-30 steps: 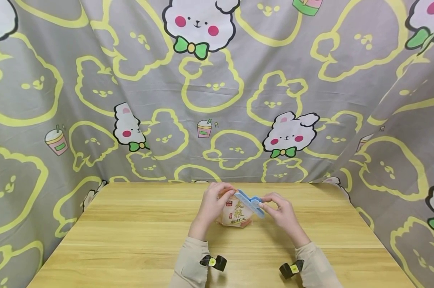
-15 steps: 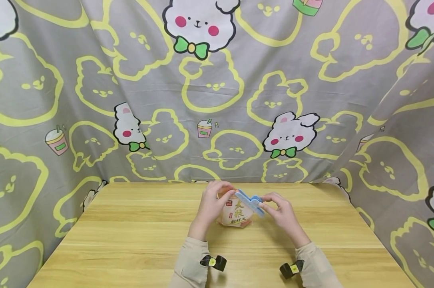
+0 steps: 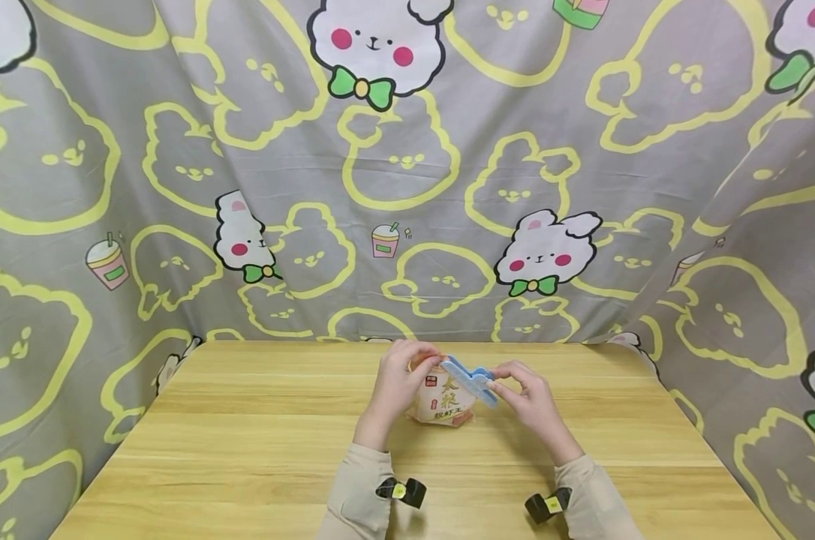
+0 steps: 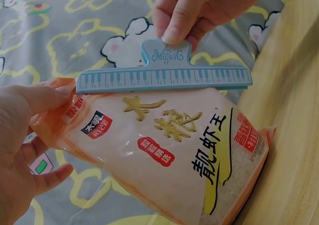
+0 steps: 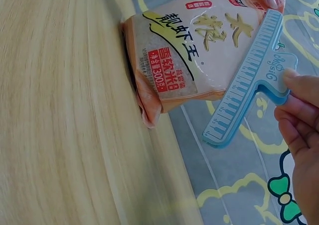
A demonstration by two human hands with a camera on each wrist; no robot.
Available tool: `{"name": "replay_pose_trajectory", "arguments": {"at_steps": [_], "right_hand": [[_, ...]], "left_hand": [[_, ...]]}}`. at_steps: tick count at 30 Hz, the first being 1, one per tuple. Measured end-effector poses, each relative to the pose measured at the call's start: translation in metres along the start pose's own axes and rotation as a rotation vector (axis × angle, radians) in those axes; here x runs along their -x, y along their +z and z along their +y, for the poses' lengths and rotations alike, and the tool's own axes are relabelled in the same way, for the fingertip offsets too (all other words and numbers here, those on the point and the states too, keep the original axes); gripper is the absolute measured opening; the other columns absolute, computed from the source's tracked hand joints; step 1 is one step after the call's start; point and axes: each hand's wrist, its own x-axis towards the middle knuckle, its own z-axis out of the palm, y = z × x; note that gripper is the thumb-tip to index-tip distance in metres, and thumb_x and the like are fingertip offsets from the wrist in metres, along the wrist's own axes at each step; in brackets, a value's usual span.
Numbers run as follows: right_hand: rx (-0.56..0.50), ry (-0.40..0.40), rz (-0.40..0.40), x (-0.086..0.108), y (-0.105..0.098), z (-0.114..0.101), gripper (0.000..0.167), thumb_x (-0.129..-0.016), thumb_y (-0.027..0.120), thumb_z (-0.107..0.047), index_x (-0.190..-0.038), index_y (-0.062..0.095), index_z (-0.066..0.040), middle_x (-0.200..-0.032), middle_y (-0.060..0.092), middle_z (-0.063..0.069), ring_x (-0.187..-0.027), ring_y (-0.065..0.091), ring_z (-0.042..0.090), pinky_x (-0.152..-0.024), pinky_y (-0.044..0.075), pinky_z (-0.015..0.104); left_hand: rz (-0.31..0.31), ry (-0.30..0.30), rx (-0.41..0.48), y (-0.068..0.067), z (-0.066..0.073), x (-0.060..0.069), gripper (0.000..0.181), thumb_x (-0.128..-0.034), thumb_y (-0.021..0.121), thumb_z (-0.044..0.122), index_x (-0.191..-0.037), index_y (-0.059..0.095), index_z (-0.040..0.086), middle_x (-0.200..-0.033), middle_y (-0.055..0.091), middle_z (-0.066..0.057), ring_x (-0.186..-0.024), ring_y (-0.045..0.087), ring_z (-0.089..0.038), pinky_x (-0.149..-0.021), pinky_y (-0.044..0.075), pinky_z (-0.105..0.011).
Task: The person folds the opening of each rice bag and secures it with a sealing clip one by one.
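A small bag of rice [image 3: 441,401] stands on the table, orange at its edges with gold and black lettering. My left hand [image 3: 398,386] pinches the bag's top left corner between thumb and fingers. My right hand [image 3: 530,397] holds a light blue clip [image 3: 471,382] by its handle, thumb on one side and fingers on the other. In the left wrist view the clip [image 4: 164,78], printed with piano keys, lies along the bag's top edge. Its far end reaches past the bag in the right wrist view. Whether its jaws grip the bag is hard to tell.
The wooden table [image 3: 259,435] spreads around the bag on all sides. A grey curtain [image 3: 407,180] with yellow outlines and white bunnies hangs behind and at both sides. A black wrist camera [image 3: 413,493] sits on each sleeve.
Both hands, the clip and the bag stay almost exactly where they were. Only a very slight shift of the head view shows.
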Motion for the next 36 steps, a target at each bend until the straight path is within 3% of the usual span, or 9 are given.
{"name": "replay_pose_trajectory", "arguments": {"at_steps": [6,15,19,23,27,31,36], "right_hand": [[0.007,-0.008,0.005,0.001,0.003,0.005,0.017,-0.074,0.074,0.013,-0.089,0.069,0.006,-0.085,0.069,0.021,-0.084,0.066,0.018,-0.082,0.049,0.011],[0.015,0.030,0.019,0.008,0.013,0.038,0.021,-0.076,0.076,0.008,-0.094,0.071,-0.003,-0.088,0.070,0.014,-0.085,0.065,0.015,-0.079,0.052,0.020],[0.002,0.037,0.013,0.009,0.012,0.040,0.020,-0.077,0.076,0.004,-0.095,0.072,-0.006,-0.090,0.070,0.005,-0.086,0.064,0.014,-0.079,0.053,0.023],[-0.012,0.033,0.008,0.009,0.011,0.040,0.020,-0.078,0.076,0.003,-0.095,0.071,-0.005,-0.091,0.070,0.005,-0.088,0.062,0.010,-0.080,0.049,0.015],[-0.007,0.041,0.006,0.009,0.012,0.040,0.021,-0.078,0.076,0.003,-0.096,0.072,-0.005,-0.092,0.071,0.006,-0.089,0.059,0.008,-0.081,0.050,0.020],[0.006,0.043,0.012,0.009,0.013,0.040,0.023,-0.077,0.076,0.005,-0.097,0.072,-0.005,-0.093,0.071,0.007,-0.089,0.061,0.014,-0.080,0.053,0.030],[0.021,0.038,0.013,0.007,0.012,0.032,0.024,-0.076,0.075,0.009,-0.098,0.071,0.001,-0.093,0.071,0.013,-0.088,0.061,0.027,-0.079,0.052,0.029]], "left_hand": [[0.004,0.022,-0.006,0.000,0.000,-0.001,0.007,-0.0871,0.072,0.017,-0.093,0.074,0.013,-0.087,0.072,0.001,-0.085,0.057,-0.013,-0.075,0.048,-0.027],[-0.008,0.024,-0.003,-0.001,-0.001,-0.001,0.009,-0.0879,0.072,0.016,-0.096,0.073,0.013,-0.090,0.072,0.002,-0.088,0.057,-0.014,-0.078,0.046,-0.028],[-0.025,-0.002,0.004,-0.001,-0.002,-0.001,0.010,-0.0883,0.072,0.017,-0.097,0.072,0.013,-0.092,0.072,0.002,-0.090,0.056,-0.014,-0.079,0.046,-0.030],[-0.027,-0.016,0.011,-0.003,-0.004,-0.001,0.012,-0.0883,0.072,0.019,-0.100,0.071,0.015,-0.096,0.072,0.002,-0.094,0.057,-0.015,-0.084,0.047,-0.033],[-0.005,-0.011,0.017,-0.006,-0.007,0.000,0.017,-0.0881,0.072,0.021,-0.103,0.071,0.014,-0.099,0.070,0.001,-0.095,0.058,-0.016,-0.083,0.050,-0.036],[0.031,0.005,0.017,-0.009,-0.012,0.000,0.019,-0.0877,0.073,0.022,-0.104,0.071,0.012,-0.096,0.068,0.000,-0.092,0.057,-0.015,-0.081,0.051,-0.035],[0.049,-0.002,0.043,-0.012,-0.016,0.000,0.018,-0.0881,0.072,0.023,-0.102,0.072,0.012,-0.094,0.067,0.000,-0.092,0.057,-0.015,-0.084,0.049,-0.033]]}}
